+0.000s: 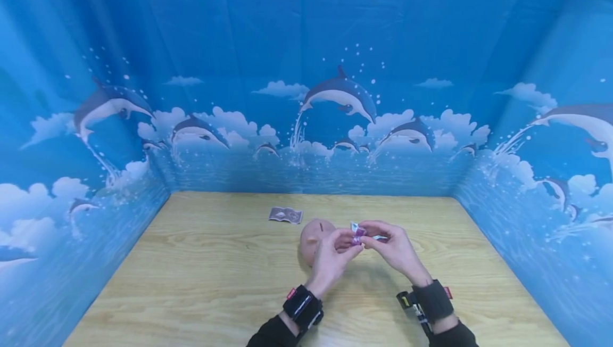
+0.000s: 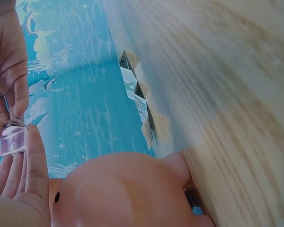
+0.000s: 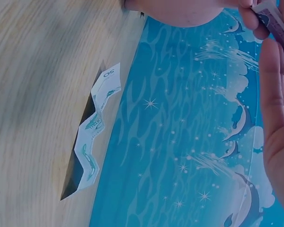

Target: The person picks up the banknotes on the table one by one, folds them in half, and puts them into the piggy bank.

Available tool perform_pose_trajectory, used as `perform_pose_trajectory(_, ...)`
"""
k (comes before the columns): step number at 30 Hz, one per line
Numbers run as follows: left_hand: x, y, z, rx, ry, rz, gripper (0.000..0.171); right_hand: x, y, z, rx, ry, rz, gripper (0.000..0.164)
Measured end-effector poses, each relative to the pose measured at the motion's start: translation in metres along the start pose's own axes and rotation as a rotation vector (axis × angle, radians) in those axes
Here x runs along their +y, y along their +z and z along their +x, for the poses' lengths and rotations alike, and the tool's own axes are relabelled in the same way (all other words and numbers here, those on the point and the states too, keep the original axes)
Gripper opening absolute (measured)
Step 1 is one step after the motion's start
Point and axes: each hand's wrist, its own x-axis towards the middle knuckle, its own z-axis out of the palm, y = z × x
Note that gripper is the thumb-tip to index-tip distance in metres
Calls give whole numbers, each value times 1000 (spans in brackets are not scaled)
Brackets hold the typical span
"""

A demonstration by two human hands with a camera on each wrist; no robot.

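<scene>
A purple banknote (image 1: 357, 239), folded small, is pinched between the fingers of both hands, above the table and right of the piggy bank. My left hand (image 1: 330, 259) holds its left end, my right hand (image 1: 394, 246) its right. In the left wrist view, the folded note (image 2: 13, 138) shows purple and white between thumb and fingers. The pink piggy bank (image 1: 310, 235), a dark slot in its top, stands just beyond my left hand. In the right wrist view, the purple note (image 3: 277, 26) is cut off at the upper corner.
A creased grey-brown banknote (image 1: 286, 215) lies on the wooden table (image 1: 215, 262) behind the piggy bank. A zigzag-folded green and white banknote (image 3: 89, 127) marked 50 stands on its edge; the hands partly hide it in the head view. A dolphin-print curtain (image 1: 268, 123) surrounds the table.
</scene>
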Motion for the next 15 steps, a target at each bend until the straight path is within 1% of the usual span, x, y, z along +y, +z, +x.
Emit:
perform_pose_trajectory(5, -2, -3, -2, -25, 36, 36, 38, 1, 3, 0, -9, 14, -3, 37)
perform_pose_trajectory(9, -3, -5, -5, -52, 42, 65, 40, 1, 4, -1, -8, 25, -5, 39)
perform_pose_trajectory(13, -3, -6, -5, -69, 63, 77, 40, 1, 4, 0, -5, -5, -22, 37)
perform_pose_trajectory(15, -3, -6, -5, -71, 79, 87, 39, 2, 4, 0, -6, -21, -17, 33)
